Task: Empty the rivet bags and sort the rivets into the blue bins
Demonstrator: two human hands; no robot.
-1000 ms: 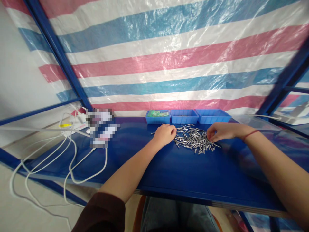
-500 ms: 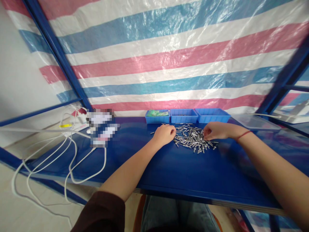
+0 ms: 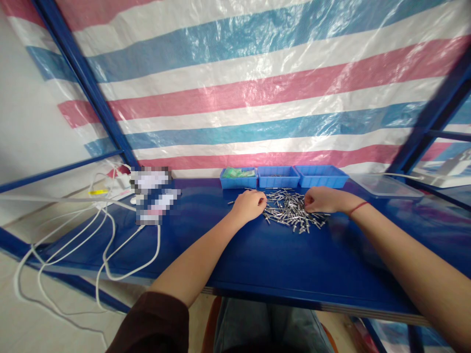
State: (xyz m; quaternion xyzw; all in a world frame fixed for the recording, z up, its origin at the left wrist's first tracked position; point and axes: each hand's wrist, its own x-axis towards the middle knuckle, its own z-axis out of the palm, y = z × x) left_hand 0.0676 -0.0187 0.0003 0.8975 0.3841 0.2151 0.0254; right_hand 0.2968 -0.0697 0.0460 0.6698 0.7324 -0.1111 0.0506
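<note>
A loose pile of small silver metal pins, which look like blind rivets (image 3: 289, 212), lies spread on the blue table (image 3: 272, 260). At the pile's left edge is my left hand (image 3: 248, 204), its fingers curled closed. My right hand (image 3: 326, 200) reaches into the right side of the pile, with thumb and fingers pinched together. Fingertips of both hands are turned away or too small to make out, so anything held in them is hidden. A few pins lie apart behind and to the left of my left hand.
Behind the pile stand three blue bins: the left bin (image 3: 238, 184) holds green and white packets, the middle bin (image 3: 278, 180) some small metal pieces, then the right bin (image 3: 321, 180). A clear plastic lid (image 3: 386, 186) lies farther right. White cables (image 3: 114, 264) tangle at left.
My right hand has moved slightly left, further over the pile. My left hand stays nearly in place, still curled. The view has shifted slightly.
</note>
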